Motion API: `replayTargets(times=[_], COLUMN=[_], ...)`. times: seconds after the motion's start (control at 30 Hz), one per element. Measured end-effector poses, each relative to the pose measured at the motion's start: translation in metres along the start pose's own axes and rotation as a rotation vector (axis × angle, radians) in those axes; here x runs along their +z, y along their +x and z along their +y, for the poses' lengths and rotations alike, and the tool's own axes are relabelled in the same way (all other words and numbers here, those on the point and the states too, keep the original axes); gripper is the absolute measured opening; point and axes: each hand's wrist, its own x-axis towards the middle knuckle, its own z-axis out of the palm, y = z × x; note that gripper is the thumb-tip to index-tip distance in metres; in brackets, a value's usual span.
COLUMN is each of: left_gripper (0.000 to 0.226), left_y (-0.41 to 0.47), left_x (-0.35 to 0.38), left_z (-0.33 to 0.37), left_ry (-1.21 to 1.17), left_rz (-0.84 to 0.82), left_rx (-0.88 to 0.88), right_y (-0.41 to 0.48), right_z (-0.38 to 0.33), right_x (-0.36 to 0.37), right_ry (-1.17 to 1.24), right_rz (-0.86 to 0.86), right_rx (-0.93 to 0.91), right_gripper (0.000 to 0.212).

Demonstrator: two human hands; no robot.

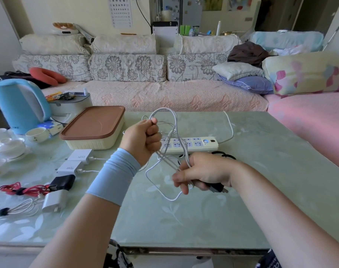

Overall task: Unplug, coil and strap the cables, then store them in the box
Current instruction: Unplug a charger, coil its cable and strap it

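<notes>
White cable (170, 200) light, limp, tangle-prone; your left hand (143, 140) fists round loops, right hand (203, 172) pinches strands plus dark plug (215, 187); gather near loop tops.

Near and right, the table (251, 200) lies bare, free to pass. The power strip (195, 146) crosses the middle, white cable (171, 200) looped above it. The lidded box (93, 130), chargers (75, 161) and kettle (19, 105) crowd the left.

blue kettle (19, 105) L edge, teacup (37, 134) nr it, floral sofa (126, 67) behind
</notes>
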Motion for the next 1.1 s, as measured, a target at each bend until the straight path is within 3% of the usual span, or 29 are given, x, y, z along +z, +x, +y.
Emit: replayTargets(times=[0.1, 0.2, 0.3, 0.37, 0.5, 0.6, 0.7, 0.8, 0.9, 1.0, 1.1], left_gripper=[0.031, 0.032, 0.033, 0.033, 0.035, 0.034, 0.033, 0.039, 0.062, 0.08, 0.057], left_y=[-0.002, 0.0, 0.003, 0.006, 0.01, 0.011, 0.014, 0.013, 0.008, 0.003, -0.001], left_x=[-0.009, -0.009, -0.009, -0.011, -0.032, -0.049, -0.053, -0.048, -0.046, -0.043, -0.033], left_z=[0.002, 0.001, -0.001, 0.001, 0.014, 0.015, 0.012, 0.007, 0.002, 0.004, 0.002], left_ry=[0.139, 0.213, 0.221, 0.128, -0.196, -0.37, -0.434, -0.308, -0.104, -0.091, -0.02], left_rz=[0.126, 0.243, 0.331, 0.369, 0.425, 0.382, 0.369, 0.268, 0.169, -0.007, -0.137], left_rx=[0.098, 0.176, 0.22, 0.2, 0.065, -0.025, -0.008, -0.02, -0.115, -0.149, -0.091], right_y=[-0.003, -0.003, -0.002, -0.002, -0.005, -0.005, -0.003, 0.001, 0.004, 0.008, 0.012], right_z=[-0.001, -0.001, 0.0, -0.001, 0.001, 0.006, 0.005, 0.005, 0.007, 0.008, 0.008], right_x=[-0.003, -0.004, -0.005, -0.005, -0.008, -0.01, -0.006, -0.003, -0.003, -0.003, -0.001], right_ry=[-0.128, -0.244, -0.16, -0.064, -0.145, -0.088, -0.006, 0.133, 0.246, 0.328, 0.434], right_rz=[-0.078, 0.011, 0.006, -0.045, -0.109, -0.155, -0.123, -0.015, 0.084, 0.176, 0.25], right_rx=[0.034, 0.05, 0.054, 0.071, 0.045, 0.068, 0.07, 0.041, 0.034, 0.02, -0.023], right_gripper=[0.015, 0.013, 0.016, 0.022, 0.02, 0.017, 0.026, 0.028, 0.027, 0.027, 0.023])
